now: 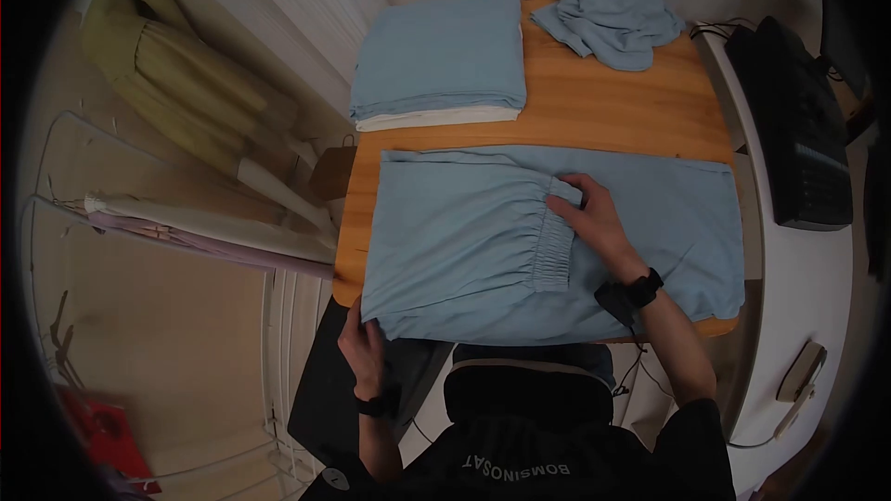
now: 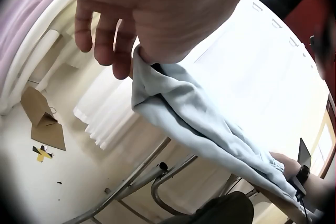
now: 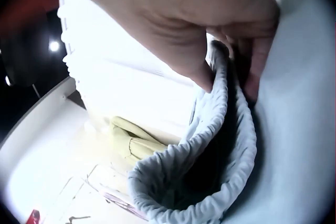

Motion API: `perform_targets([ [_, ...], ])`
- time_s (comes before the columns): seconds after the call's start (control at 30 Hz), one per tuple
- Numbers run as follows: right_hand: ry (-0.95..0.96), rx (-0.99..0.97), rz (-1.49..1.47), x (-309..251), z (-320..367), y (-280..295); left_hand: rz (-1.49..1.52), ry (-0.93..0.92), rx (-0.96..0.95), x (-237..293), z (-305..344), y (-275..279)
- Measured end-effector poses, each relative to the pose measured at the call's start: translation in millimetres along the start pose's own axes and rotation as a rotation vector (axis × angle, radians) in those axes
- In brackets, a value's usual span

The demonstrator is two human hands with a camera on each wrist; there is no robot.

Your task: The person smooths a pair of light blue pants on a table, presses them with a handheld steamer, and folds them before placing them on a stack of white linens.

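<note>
A light blue garment (image 1: 445,223) with a gathered elastic waistband (image 1: 554,250) lies folded across the wooden table (image 1: 631,116), part of the blue cloth spreading out to the right beneath the waistband. My right hand (image 1: 594,218) pinches the far end of that waistband, thumb on top. In the right wrist view the elastic opening (image 3: 239,145) gapes below the fingers. At the near left corner, my left hand (image 1: 362,350) grips the cloth edge; the left wrist view shows the folded cloth (image 2: 178,98) caught between thumb and fingers, hanging over the table's side.
Behind the garment stands a stack of folded blue cloth (image 1: 441,56), with a crumpled blue piece (image 1: 617,19) at the back right. A white desk (image 1: 803,297) bearing a black device (image 1: 789,130) borders the right. On the left are a dressed mannequin (image 1: 176,65) and metal clothes racks (image 1: 148,158).
</note>
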State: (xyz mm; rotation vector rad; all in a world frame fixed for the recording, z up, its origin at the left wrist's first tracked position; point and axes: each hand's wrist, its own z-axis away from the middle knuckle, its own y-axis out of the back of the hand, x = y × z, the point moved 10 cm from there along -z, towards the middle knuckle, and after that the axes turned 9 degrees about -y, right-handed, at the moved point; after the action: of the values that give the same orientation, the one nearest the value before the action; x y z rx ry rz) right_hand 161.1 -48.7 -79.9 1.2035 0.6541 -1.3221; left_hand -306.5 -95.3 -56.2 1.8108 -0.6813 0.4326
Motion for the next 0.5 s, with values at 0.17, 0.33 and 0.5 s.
perform_targets([
  [0.17, 0.182, 0.256, 0.390, -72, 64, 8, -0.092, -0.096, 0.003, 21, -5, 15],
  [0.33, 0.477, 0.076, 0.869, -80, 132, -65, -0.029, -0.319, -0.179, 111, -71, -14],
  [0.5, 0.414, 0.022, 0.849, -35, 130, -80, -0.071, -0.569, -0.568, 147, -153, -128],
])
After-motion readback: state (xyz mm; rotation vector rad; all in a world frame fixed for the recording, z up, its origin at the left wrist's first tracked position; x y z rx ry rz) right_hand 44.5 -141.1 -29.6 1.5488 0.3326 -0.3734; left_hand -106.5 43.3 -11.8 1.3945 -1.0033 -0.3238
